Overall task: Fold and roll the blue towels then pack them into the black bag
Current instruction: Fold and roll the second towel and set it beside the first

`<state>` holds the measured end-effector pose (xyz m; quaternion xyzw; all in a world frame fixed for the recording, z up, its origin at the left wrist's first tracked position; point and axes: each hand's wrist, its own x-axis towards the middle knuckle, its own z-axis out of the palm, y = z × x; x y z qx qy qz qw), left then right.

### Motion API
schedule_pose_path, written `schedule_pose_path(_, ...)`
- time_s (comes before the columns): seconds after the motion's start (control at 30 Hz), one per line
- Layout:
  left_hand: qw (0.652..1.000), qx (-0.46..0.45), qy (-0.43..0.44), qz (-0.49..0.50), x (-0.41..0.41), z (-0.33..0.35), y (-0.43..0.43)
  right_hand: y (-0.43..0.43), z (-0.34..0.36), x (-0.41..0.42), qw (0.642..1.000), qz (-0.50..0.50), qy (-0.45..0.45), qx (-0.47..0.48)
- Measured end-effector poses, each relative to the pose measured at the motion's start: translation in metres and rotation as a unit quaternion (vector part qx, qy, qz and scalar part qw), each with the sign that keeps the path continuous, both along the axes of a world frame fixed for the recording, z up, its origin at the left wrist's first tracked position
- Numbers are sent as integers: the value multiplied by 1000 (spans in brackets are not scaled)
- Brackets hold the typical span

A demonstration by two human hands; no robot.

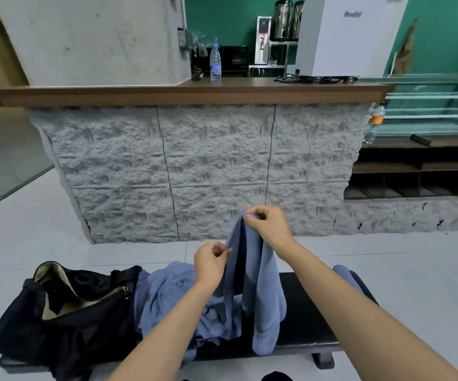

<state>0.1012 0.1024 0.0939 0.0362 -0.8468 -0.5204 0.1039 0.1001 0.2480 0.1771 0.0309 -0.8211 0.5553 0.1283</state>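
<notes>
Blue towel (261,298) aloft in pinch grips: right hand (269,226) at top, left hand (211,261) lower on edge.

Bench (305,312) end under black bag (65,334).

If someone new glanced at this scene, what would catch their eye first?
Probably the blue towel, raised at centre, pinched at its top by the right hand and lower on its edge by the left hand. Next, the open black bag on the bench, at its left end, beside a heap of blue towels.
</notes>
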Motion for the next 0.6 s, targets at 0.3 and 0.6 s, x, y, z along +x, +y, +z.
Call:
schedule_pose_path(0.3,991,-70,-47,-100,12,-26,13,4,9,14,997,21,-18,-72)
schedule_pose_path(0.6,987,134,70,63,-4,56,-39,61,-10,12,993,-27,-78,84)
